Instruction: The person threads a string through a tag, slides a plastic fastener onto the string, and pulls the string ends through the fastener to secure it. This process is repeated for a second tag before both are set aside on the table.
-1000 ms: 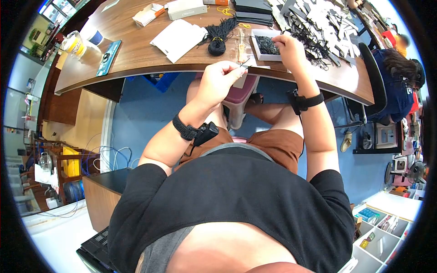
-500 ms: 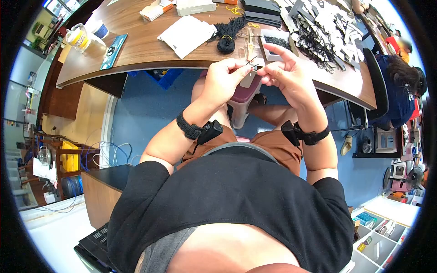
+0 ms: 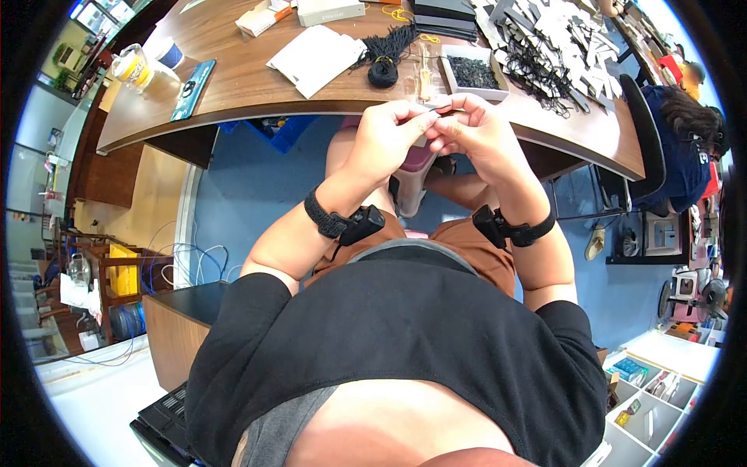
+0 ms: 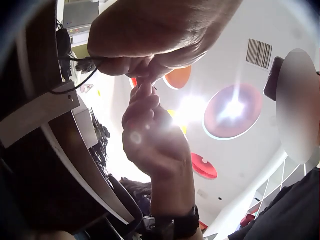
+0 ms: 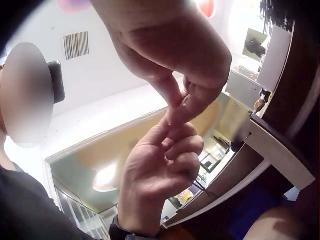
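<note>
A brown table [image 3: 233, 86] curves across the far side, over a blue floor [image 3: 257, 194]. Near its edge, the right hand [image 3: 489, 144] has just come in to meet the left hand [image 3: 385, 140], fingertips touching. The left hand pinches a thin black cord [image 4: 75, 90] between thumb and finger, the other fingers bent in. The right hand's thumb and forefinger are also pinched together, at a small dark piece [image 3: 437, 114] that the fingers mostly hide. Both hands now seem to be working at one spot; whether the piece and the cord are joined cannot be told. A pale strip with a hole [image 4: 40, 116] shows beyond the left hand.

Farther out, the white tray [image 3: 489, 94] of small dark bits sits on the table just to the right, beside a heap of tags and cords [image 3: 572, 47]. Left of the tray are a black bundle [image 3: 382, 74] and a white packet [image 3: 311, 61].
</note>
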Demonstrator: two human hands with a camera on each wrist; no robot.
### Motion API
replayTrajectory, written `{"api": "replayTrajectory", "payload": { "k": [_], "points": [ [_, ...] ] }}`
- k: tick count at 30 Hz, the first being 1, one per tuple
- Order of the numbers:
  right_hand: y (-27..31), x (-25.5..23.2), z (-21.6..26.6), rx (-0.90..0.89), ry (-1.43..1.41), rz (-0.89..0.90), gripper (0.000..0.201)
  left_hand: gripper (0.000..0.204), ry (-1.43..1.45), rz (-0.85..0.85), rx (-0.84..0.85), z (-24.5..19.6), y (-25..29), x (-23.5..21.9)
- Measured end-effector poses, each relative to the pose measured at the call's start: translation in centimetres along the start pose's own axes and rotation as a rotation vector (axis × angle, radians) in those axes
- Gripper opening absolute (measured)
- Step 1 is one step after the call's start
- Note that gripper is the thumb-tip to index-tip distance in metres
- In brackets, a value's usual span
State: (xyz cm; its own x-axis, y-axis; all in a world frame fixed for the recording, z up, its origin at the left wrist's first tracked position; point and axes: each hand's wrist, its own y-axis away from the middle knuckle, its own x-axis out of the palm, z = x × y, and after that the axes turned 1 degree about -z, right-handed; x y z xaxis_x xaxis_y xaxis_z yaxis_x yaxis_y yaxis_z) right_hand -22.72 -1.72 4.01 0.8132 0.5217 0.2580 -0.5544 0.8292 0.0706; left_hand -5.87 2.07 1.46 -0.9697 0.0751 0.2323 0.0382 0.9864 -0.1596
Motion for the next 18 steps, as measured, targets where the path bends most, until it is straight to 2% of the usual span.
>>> {"api": "replayTrajectory", "payload": {
  "k": [4,7,10,13,16,17,18],
  "points": [
    [0.6,0.6,0.0,-0.237,0.339,-0.139,0.014,0.012,-0.121,-0.057,-0.011,-0.2,0.1,0.2],
    [0.3,0.0,0.2,-0.199,0.419,-0.169,0.01,0.012,-0.121,-0.058,-0.027,-0.1,0.1,0.2],
    [0.1,-0.2,-0.1,-0.21,0.313,-0.197,0.009,0.012,-0.125,-0.037,-0.052,0.2,0.0,0.3],
    [0.6,-0.3,0.0,-0.305,0.521,-0.227,0.017,0.012,-0.15,-0.012,-0.066,0.0,-0.1,0.2],
    [0.9,0.0,1.1,-0.725,0.917,-0.203,0.033,0.012,-0.083,-0.001,-0.062,-0.1,-0.3,0.2],
    [1.1,-0.3,1.5,-0.689,0.984,-0.148,0.045,0.012,-0.067,0.004,-0.059,0.0,-0.3,0.1],
    [0.9,-0.6,1.4,-0.758,1.03,-0.146,0.043,0.012,-0.051,0.01,-0.056,0.0,-0.3,0.0]
  ]
}}
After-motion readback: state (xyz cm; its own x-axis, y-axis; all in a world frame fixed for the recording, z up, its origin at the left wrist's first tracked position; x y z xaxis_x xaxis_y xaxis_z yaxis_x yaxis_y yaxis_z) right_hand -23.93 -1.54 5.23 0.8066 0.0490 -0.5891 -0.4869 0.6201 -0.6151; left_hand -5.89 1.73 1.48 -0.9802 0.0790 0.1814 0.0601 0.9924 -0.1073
